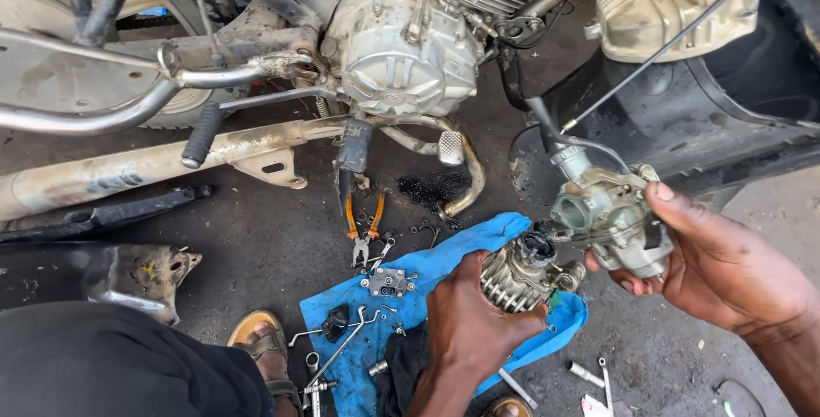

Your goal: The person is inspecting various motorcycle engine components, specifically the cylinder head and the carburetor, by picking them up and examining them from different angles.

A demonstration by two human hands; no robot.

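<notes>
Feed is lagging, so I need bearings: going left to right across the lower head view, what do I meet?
Sandal → bent rod → left hand → finned part → carburetor → right hand.

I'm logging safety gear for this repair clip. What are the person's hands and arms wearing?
Nothing shows on them: the left hand and right hand are bare, with no gloves, rings, watch or sleeves down to the frame edge. Nails are short.
</notes>
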